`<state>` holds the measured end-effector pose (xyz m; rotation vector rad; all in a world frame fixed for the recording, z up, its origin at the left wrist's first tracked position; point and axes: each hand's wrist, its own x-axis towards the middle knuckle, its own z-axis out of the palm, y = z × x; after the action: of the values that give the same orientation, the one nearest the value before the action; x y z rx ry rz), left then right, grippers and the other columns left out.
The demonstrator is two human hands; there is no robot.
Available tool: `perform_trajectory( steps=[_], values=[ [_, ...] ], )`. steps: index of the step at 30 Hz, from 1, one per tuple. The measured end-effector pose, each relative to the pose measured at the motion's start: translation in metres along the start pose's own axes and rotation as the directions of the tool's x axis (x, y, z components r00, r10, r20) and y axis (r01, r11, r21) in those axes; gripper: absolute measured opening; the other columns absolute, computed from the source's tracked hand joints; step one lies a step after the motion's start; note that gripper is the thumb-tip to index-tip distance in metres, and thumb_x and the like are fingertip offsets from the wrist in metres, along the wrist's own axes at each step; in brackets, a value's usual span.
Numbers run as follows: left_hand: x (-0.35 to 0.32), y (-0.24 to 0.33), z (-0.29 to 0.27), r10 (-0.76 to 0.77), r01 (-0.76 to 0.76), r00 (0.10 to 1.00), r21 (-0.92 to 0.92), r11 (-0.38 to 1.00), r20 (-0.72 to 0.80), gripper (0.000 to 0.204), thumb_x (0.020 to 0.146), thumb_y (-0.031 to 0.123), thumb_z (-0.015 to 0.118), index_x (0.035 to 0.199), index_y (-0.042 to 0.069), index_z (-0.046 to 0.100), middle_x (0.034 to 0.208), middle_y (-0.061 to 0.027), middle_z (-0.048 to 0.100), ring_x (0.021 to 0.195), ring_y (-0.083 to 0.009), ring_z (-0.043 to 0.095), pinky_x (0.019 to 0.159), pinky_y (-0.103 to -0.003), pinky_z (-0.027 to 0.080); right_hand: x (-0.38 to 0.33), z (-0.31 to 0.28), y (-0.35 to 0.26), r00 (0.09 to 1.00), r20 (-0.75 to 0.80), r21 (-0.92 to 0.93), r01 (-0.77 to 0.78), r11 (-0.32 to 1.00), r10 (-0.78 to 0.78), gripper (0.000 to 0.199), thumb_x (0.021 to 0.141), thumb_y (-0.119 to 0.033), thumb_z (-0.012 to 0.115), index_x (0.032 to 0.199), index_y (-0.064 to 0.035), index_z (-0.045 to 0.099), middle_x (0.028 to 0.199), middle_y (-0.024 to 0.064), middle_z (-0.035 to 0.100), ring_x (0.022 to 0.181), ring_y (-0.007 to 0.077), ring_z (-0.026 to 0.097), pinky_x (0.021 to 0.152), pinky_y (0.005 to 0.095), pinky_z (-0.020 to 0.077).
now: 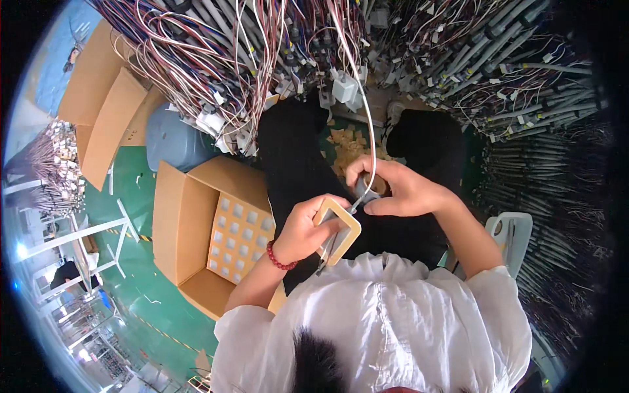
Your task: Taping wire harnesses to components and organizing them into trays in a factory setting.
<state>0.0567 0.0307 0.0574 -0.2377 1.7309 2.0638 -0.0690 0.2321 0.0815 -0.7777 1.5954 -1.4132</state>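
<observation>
My left hand (306,228) grips a square, pale yellow frame (354,233) with rounded corners, its thumb lying across the grey middle. Over my lap, my right hand (409,188) curls round a small grey piece (367,190) with a tan part beside it. It resembles a roll of tape, but the fingers hide much of it. A white cable (371,128) hangs from the wire bundles above and runs down past my right fingers to the frame. Where the cable meets the frame is partly covered by my left hand.
Dense bundles of wires (190,46) and grey cables (504,59) hang ahead and to the right. At left an open cardboard box (171,226) holds a divider tray (229,249) with square cells. Behind it stands a blue-grey stool (173,139). Tan scraps (347,144) lie between my legs.
</observation>
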Motion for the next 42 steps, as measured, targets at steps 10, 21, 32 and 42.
perform_trajectory(
  steps=[10,21,32,42],
  values=[
    [0.012,0.023,-0.002,0.657,-0.433,0.738,0.855,0.284,0.155,0.020,0.070,0.006,0.063,0.090,0.010,0.064,0.079,-0.0019,0.063,0.065,-0.0201,0.064,0.054,-0.031,0.050,-0.019,0.021,-0.006,0.987,-0.152,-0.128,0.031,0.991,-0.051,0.005,0.079,-0.004,0.061,0.079,0.0016,0.061,0.074,0.0088,0.057,0.068,0.0230,0.057,0.064,0.0341,0.0463],
    [0.072,0.007,-0.030,0.455,-0.182,0.884,0.820,0.544,-0.106,0.064,0.082,0.023,0.063,0.134,0.005,0.031,0.118,-0.0124,0.058,0.100,-0.0289,0.062,0.079,-0.038,0.052,-0.094,-0.011,-0.003,0.732,-0.681,-0.339,-0.329,0.881,0.011,0.005,0.080,-0.002,0.059,0.083,0.0010,0.062,0.099,0.0110,0.055,0.091,0.0231,0.055,0.075,0.0307,0.0431],
    [0.125,0.025,-0.106,0.806,-0.249,0.234,0.768,0.590,-0.544,0.021,0.072,0.002,0.072,0.087,0.005,0.058,0.080,-0.0078,0.056,0.066,-0.0203,0.058,0.061,-0.030,0.048,-0.082,-0.001,0.118,0.433,-0.790,-0.608,-0.643,0.466,-0.434,0.015,0.088,-0.013,0.058,0.101,-0.0089,0.066,0.122,0.0140,0.050,0.110,0.0353,0.048,0.088,0.0434,0.0433],
    [0.155,0.029,-0.141,0.761,-0.216,0.346,0.743,0.634,-0.549,0.022,0.086,0.022,0.063,0.100,0.006,0.065,0.084,-0.0153,0.067,0.074,-0.0288,0.066,0.064,-0.033,0.049,-0.075,0.013,0.108,0.495,-0.738,-0.657,-0.681,0.323,-0.459,0.018,0.085,-0.015,0.059,0.101,-0.0119,0.066,0.122,0.0134,0.052,0.111,0.0388,0.047,0.093,0.0470,0.0403]
  ],
)
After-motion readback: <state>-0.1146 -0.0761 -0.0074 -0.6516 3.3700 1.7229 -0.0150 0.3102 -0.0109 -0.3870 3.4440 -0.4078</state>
